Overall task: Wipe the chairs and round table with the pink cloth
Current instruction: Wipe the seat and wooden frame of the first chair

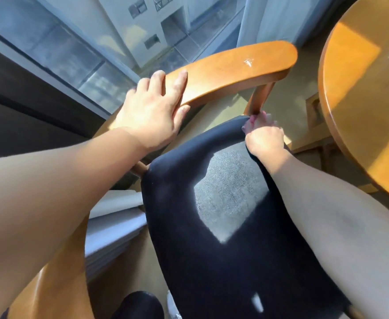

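Observation:
A wooden chair with a dark padded seat [223, 215] fills the middle of the view. Its curved wooden armrest [235, 67] runs across the top. My left hand [152, 111] lies flat on the left end of that armrest, fingers spread and straight. My right hand [266, 140] is at the far corner of the seat, at the foot of the armrest's wooden post [259, 97]. It grips the bunched pink cloth [256, 119], which pokes out above the fingers against the post's base. The round wooden table [359, 93] stands at the right edge.
A large window [85, 42] with a dark frame rises just behind the chair. A pale curtain [264, 17] hangs at the top right. Grey folded fabric [113, 222] lies on the floor left of the seat. My dark-clothed knee [140, 305] shows at the bottom.

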Demonstrator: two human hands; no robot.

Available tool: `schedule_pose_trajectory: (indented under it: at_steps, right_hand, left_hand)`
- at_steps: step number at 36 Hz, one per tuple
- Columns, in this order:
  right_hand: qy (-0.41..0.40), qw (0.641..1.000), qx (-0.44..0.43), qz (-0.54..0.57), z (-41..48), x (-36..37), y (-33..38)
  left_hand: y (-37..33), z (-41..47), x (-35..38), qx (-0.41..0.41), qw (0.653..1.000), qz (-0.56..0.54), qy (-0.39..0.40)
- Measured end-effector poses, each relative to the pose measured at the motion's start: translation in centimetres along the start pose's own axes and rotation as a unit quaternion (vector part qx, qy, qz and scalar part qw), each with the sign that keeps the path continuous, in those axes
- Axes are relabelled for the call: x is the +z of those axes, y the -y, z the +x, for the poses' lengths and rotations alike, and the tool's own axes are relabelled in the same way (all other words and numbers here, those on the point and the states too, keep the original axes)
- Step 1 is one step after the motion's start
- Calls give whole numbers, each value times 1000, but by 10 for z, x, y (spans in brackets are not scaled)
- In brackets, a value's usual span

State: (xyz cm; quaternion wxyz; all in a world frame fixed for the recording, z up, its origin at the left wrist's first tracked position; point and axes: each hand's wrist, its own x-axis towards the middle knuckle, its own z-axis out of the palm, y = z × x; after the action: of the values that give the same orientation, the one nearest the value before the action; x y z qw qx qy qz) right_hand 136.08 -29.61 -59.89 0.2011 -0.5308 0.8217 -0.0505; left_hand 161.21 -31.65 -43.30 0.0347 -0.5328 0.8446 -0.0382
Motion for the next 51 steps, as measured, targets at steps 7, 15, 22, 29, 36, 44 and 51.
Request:
schedule_pose_trajectory:
  at_steps: [7, 15, 22, 29, 36, 44, 51]
  right_hand:
    - [-19, 1000, -22, 12, -53, -3, -66]
    - [81, 995, 50, -23, -133, -30, -124]
    - [160, 969, 163, 93, -171, -93, -121]
    - [197, 937, 44, 286, -213, -182, -71]
    - [309, 894, -74, 318, -284, -253, -13]
    - [342, 852, -209, 337, -385, -301, 29]
    - [353, 809, -319, 345, -472, -327, 35]
  left_hand:
    - [-1, 0, 0, -6, 1000, 0, 3]
    - [-14, -7, -10, -72, 996, -27, 39]
    - [-46, -65, -71, -69, 992, -109, 10]
    - [-112, -172, -147, -210, 940, -266, 31]
    - [-171, -273, -207, -254, 905, -340, 15]
    - [-204, -345, -271, -324, 846, -423, -13]
    - [-235, -407, -310, -341, 742, -570, -85]
